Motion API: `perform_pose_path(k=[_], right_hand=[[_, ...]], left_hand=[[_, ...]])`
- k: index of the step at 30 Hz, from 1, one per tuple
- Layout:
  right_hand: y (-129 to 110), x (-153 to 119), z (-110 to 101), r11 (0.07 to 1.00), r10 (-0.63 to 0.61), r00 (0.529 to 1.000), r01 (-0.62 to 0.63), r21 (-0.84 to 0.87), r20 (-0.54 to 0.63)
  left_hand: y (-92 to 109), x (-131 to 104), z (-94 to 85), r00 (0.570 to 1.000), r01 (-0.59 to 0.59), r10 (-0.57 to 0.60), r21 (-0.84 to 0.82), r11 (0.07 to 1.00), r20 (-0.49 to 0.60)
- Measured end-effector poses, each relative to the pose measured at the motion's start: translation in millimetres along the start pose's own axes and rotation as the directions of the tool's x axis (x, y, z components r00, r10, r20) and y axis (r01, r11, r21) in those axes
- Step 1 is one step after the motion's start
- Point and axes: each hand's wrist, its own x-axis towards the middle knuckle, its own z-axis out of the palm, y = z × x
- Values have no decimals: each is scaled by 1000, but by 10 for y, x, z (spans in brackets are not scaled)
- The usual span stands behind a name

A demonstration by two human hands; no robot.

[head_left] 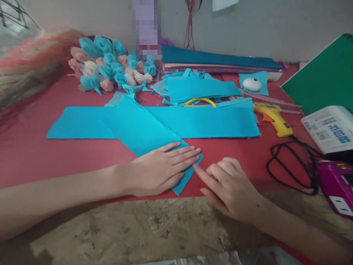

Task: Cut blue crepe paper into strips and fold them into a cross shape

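Note:
My left hand lies flat, fingers outstretched, on the near end of a blue crepe paper strip. That strip runs diagonally over a longer blue strip lying crosswise on the red table covering. Just right of the strip's near end is my right hand, its index finger extended and the other fingers curled. The index fingertip is at the strip's edge; whether it touches cannot be made out. No object shows in the right hand.
Blue, pink and white paper flowers are heaped at the back left. Blue scraps and strips lie behind the long strip. At right are a yellow glue gun with black cord, a white device, a white box and a green board.

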Motion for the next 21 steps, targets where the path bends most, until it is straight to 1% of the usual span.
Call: perform_pose_path(k=[2,3,4,7,8,10,11,12,14,15,16,17,19,20,21], right_hand=[[-17,-7,-9,990,-128,992,127,56,20],[-22,-12,-11,984,-163,986,162,81,17],[-25,-15,-11,983,-162,987,160,91,12],[-27,-15,-1,996,-65,997,63,64,28],[-29,-13,2,995,-78,996,75,67,51],[-33,-11,0,977,-181,980,169,130,82],[-35,-11,-4,965,-218,973,203,166,79],[-35,-11,-8,960,-223,973,207,186,66],[-34,-11,-13,975,-148,988,140,174,38],[-34,-12,-13,984,-103,994,96,151,42],[-35,-14,-10,987,-87,995,78,137,56],[-38,-18,-5,985,-109,991,97,144,83],[-53,-25,6,959,-217,968,186,216,129],[-64,-25,12,943,-254,958,214,254,133],[-78,-19,19,937,-258,957,216,276,129]], left_hand=[[4,-5,-10,1000,-9,9,-16,1000,-8],[5,-6,-16,1000,-12,11,-21,1000,-8],[5,-8,-22,1000,-12,12,-28,1000,-5],[7,-12,-47,1000,-10,11,-52,999,16],[7,-13,-56,1000,-9,10,-62,998,21],[8,-15,-71,999,-9,12,-79,997,36],[8,-14,-75,999,-9,13,-84,996,44],[7,-13,-77,999,-11,16,-88,996,51],[3,-10,-76,998,-14,19,-89,996,57],[1,-9,-74,998,-12,17,-89,996,57],[-1,-8,-74,998,-10,15,-90,996,56],[-3,-10,-75,998,-8,13,-93,996,54],[-4,-15,-81,999,-6,11,-102,995,53],[-3,-19,-85,999,-7,12,-108,994,51],[-1,-22,-86,999,-8,13,-112,994,49]])
